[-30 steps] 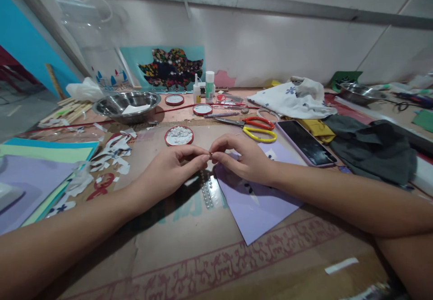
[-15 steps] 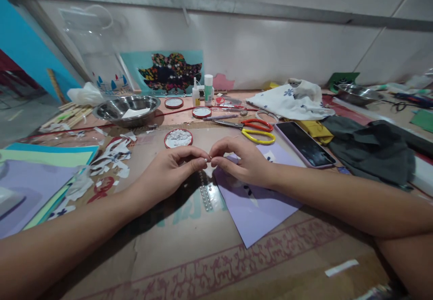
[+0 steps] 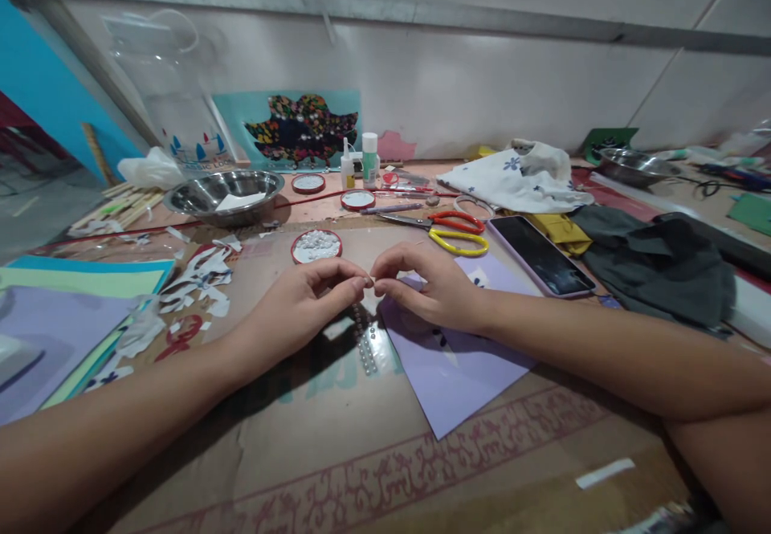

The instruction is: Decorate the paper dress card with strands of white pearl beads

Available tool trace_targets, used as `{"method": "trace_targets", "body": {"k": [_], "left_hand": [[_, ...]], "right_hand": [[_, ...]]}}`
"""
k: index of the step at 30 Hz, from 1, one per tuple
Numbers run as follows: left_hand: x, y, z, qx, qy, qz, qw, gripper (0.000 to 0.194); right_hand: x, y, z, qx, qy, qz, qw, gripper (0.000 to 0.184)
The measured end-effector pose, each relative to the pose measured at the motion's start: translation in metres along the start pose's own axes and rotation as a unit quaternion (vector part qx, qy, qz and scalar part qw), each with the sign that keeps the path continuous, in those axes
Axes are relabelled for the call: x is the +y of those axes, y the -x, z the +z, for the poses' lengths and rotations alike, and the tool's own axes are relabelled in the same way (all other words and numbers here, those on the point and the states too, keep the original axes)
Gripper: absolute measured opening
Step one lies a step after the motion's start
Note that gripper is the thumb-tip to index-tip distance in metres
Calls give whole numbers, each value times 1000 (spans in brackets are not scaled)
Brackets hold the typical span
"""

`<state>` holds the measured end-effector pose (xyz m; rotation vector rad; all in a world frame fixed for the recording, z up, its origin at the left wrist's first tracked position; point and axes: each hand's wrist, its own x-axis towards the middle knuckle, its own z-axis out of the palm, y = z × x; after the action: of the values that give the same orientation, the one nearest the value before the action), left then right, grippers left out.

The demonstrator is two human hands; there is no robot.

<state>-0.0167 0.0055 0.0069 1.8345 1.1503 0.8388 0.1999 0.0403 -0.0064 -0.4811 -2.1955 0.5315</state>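
Observation:
My left hand (image 3: 313, 301) is closed in a pinch, thumb against forefinger. Its tips meet those of my right hand (image 3: 430, 289), also pinched, over the table. Between them is a tiny pale thing that looks like a bead, mostly hidden by the fingers. Just below lies a clear sheet with rows of pearl beads (image 3: 365, 349). A purple paper sheet (image 3: 446, 397) with dark-blue-patterned white cutouts lies under my right hand, which partly covers it. Behind my left hand sits a round red-rimmed lid (image 3: 316, 246) full of white beads.
Scissors (image 3: 458, 233) with red and yellow handles and a phone (image 3: 542, 257) lie beyond my right hand. A steel bowl (image 3: 224, 197), glue bottles (image 3: 369, 161) and patterned fabric (image 3: 518, 177) stand further back. Coloured paper (image 3: 72, 309) and white scraps (image 3: 201, 277) are at left.
Almost nothing differs. The fingertips have shifted very slightly against each other, still pinched together, and the whole view has moved a touch.

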Motion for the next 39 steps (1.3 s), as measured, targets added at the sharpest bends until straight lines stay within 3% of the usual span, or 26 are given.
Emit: {"method": "trace_targets", "body": {"k": [9, 17, 23, 34, 39], "left_hand": [[0, 0, 0, 14, -42, 2, 999, 19], [0, 0, 0, 40, -6, -22, 999, 20], [3, 0, 1, 4, -56, 8, 998, 23], [7, 1, 3, -3, -81, 28, 996, 20], [2, 1, 2, -8, -97, 67, 993, 21]], "right_hand": [[1, 0, 0, 0, 19, 1, 1000, 8], [0, -1, 0, -8, 27, 33, 999, 9], [0, -1, 1, -4, 12, 13, 1000, 8], [-1, -2, 0, -57, -5, 27, 998, 5], [0, 0, 0, -53, -7, 29, 998, 4]]}}
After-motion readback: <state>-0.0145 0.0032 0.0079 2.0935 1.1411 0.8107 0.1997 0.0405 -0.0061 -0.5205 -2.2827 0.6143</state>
